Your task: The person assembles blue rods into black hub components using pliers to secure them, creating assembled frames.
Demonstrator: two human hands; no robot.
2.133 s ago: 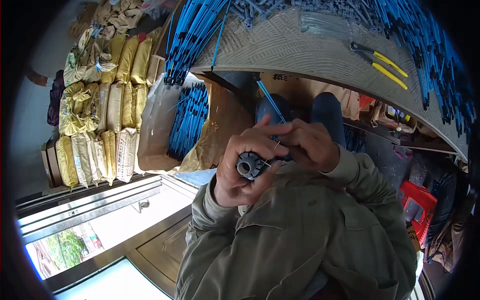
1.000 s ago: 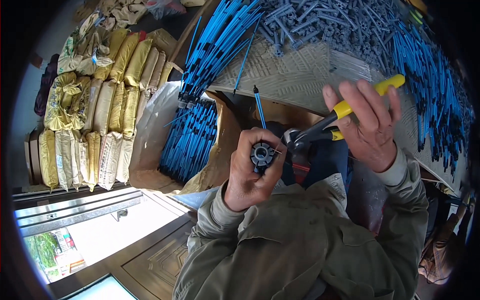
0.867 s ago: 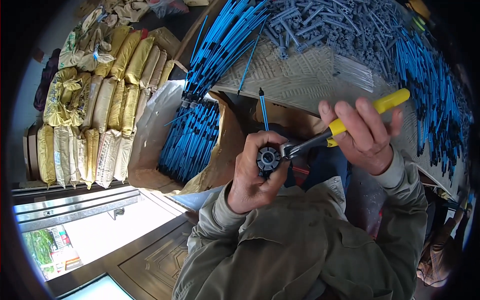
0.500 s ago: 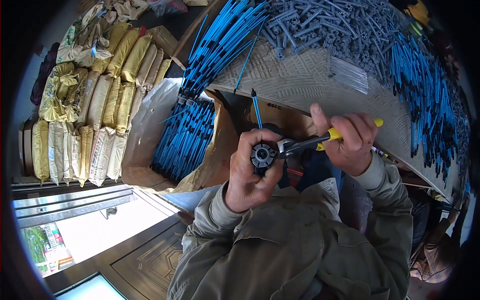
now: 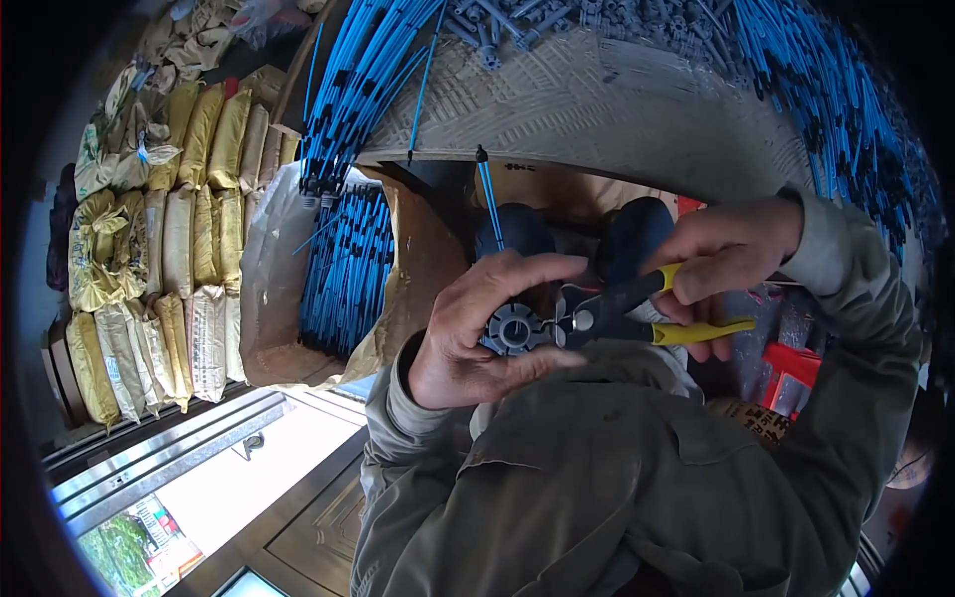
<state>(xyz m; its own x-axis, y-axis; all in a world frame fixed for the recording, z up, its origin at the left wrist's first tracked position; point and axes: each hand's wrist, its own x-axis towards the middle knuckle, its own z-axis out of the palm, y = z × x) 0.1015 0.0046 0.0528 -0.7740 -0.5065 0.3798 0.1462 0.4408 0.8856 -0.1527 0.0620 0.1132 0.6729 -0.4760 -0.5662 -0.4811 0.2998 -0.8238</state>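
My left hand is wrapped round a dark round fitting with a notched grey ring and a hole in its middle; its thumb and forefinger stretch past it. Pliers with black and yellow handles are gripped in my right hand. Their handles are spread apart, and the jaws meet the right side of the fitting. Beyond my left hand a thin blue rod piece with a black tip sticks up; whether it joins the fitting is hidden by the hand.
A lined carton full of blue rods stands left of my hands. On the tabletop ahead lie blue rod bundles and grey plastic parts. Stacked yellow sacks fill the far left. A red object lies low at right.
My right hand has swung nearer and turned, and the pliers' handles have opened wider. My left thumb and forefinger have straightened. The whole view has shifted toward the right.
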